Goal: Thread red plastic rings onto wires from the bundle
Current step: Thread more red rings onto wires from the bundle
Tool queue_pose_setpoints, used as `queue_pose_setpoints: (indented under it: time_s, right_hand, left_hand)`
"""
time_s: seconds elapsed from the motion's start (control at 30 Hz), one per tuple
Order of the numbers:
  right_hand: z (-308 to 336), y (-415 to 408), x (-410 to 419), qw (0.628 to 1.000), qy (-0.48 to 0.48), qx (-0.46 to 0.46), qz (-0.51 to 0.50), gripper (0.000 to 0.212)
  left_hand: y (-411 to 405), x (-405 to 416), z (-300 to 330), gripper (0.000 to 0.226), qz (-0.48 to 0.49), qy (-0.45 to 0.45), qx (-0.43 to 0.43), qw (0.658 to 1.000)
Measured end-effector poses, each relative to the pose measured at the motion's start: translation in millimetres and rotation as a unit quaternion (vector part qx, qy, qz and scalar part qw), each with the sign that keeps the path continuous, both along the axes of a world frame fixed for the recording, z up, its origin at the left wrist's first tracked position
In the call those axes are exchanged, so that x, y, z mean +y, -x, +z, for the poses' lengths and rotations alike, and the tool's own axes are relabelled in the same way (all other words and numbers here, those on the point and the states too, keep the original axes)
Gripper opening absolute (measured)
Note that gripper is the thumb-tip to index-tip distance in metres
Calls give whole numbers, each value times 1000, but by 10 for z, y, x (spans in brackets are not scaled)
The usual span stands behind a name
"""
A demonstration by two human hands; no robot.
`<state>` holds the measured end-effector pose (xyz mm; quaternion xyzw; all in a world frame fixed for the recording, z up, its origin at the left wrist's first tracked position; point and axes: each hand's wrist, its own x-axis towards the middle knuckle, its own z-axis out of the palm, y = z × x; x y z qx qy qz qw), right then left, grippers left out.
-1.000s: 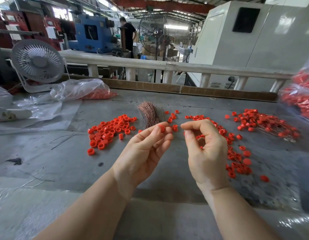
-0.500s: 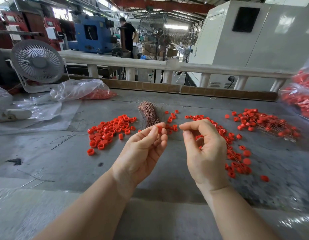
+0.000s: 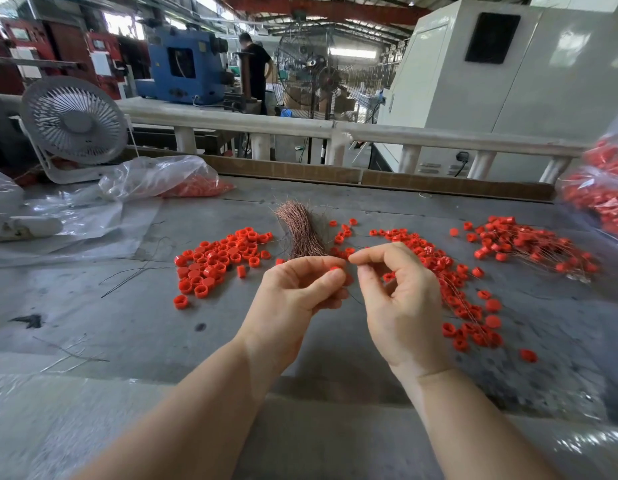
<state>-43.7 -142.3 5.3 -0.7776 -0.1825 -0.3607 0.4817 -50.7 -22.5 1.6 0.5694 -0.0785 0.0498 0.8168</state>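
Two hands raised over table (image 3: 92, 323): left hand (image 3: 293, 299) curled, ring (image 3: 335, 269) pinched at fingertips; right hand (image 3: 401, 303) curled, wire (image 3: 354, 296) apparently pinched. Bundle (image 3: 302, 230) lies at 12 o'clock.

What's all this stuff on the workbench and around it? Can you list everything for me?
loose ring pile: many, red, table left of centre
wire bundle: one, coppery, table centre, behind the hands
scattered rings: many, red, right of the hands, thin wires among them
wired rings heap: one heap, red on thin wires, far right
plastic bag: one, clear with red rings inside, back left
bags at right edge: clear, full of red pieces
desk fan: one, white, back left
stray wires: a few, dark, left of the pile
left hand: pinches one red ring
right hand: thumb and forefinger pinched at the ring; the wire between them is too thin to see
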Motion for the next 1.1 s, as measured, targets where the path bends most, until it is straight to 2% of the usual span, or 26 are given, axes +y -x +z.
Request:
queue_pose_setpoints:
  time_s: [0.43,0.63,0.8,0.97,1.1]
  right_hand:
    - [32,17,-26,994,-19,104,30,20]
    - [59,22,-33,972,-108,181,103,23]
    - [66,11,-37,955,-159,206,141,25]
    - [51,0,-44,956,-159,202,140,28]
    - [77,37,-33,984,-74,115,118,27]
  left_hand:
    - [8,-24,-9,17,52,-106,-60,991]
    - [21,-54,15,19,76,-124,-98,985]
    - [29,-62,14,24,93,-142,-115,979]
    - [24,-53,15,20,114,-132,-112,978]
    - [14,-9,9,12,131,-96,-82,983]
